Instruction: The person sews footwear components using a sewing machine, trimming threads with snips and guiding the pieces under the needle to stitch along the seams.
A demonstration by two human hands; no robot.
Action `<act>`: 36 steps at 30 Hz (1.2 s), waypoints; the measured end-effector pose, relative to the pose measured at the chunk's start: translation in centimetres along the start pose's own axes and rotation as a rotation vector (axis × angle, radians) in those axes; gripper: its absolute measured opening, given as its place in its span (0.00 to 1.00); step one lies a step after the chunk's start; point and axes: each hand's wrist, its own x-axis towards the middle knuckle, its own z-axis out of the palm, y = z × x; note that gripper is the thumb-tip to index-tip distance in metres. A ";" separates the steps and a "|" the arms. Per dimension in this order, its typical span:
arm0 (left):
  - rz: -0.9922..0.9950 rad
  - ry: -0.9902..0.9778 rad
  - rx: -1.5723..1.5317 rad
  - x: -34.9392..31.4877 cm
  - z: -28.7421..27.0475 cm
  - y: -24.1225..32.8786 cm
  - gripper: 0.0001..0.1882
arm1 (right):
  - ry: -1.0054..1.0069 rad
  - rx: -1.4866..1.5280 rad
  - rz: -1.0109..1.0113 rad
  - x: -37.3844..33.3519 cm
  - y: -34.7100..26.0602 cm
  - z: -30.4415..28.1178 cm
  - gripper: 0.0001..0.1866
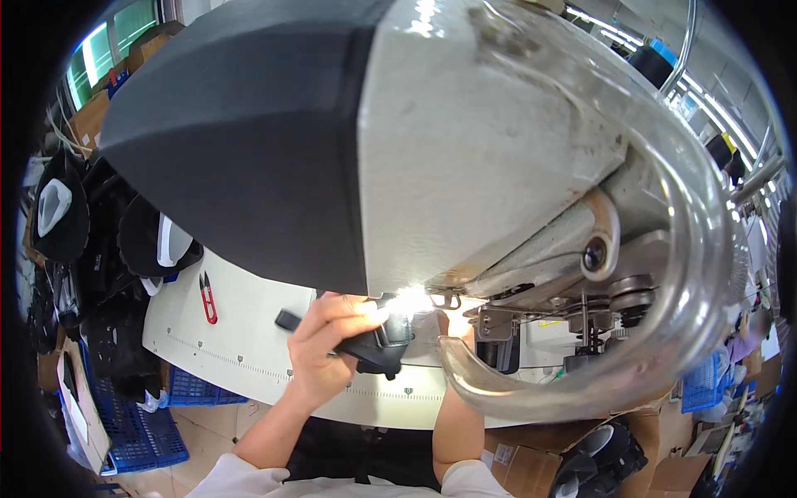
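Note:
A sewing machine (pixel 490 149) with a black and off-white head fills the upper middle, and its lit lamp glares above the work area. Under its near end, my left hand (pixel 324 340) is closed around a black piece (pixel 378 349) that looks like a small bag part or strap. One dark end of the piece sticks out left of my fingers. My right hand (pixel 459 325) reaches beside the needle area; the machine, a clear curved guard (pixel 498 398) and the glare hide most of its fingers. Red-handled thread snips (pixel 208 299) lie on the white table (pixel 257 319) at the left.
A ruler scale runs along the table's front edge. Black sewn pieces with white parts (pixel 58 207) are piled at the left, over blue plastic crates (pixel 141 436). More black pieces (pixel 598 461) and cardboard boxes (pixel 523 473) stand at the lower right.

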 end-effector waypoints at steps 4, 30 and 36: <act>0.032 -0.021 -0.023 0.1 0.3 -0.1 0.23 | 0.017 0.000 0.003 -1.8 0.1 -1.2 0.11; -0.129 0.009 -0.065 0.9 0.5 -3.1 0.19 | -0.005 -0.052 0.030 2.7 -2.6 3.3 0.11; -0.068 -0.031 -0.101 1.9 0.4 -2.2 0.19 | -0.038 -0.045 0.038 1.9 -3.2 1.5 0.11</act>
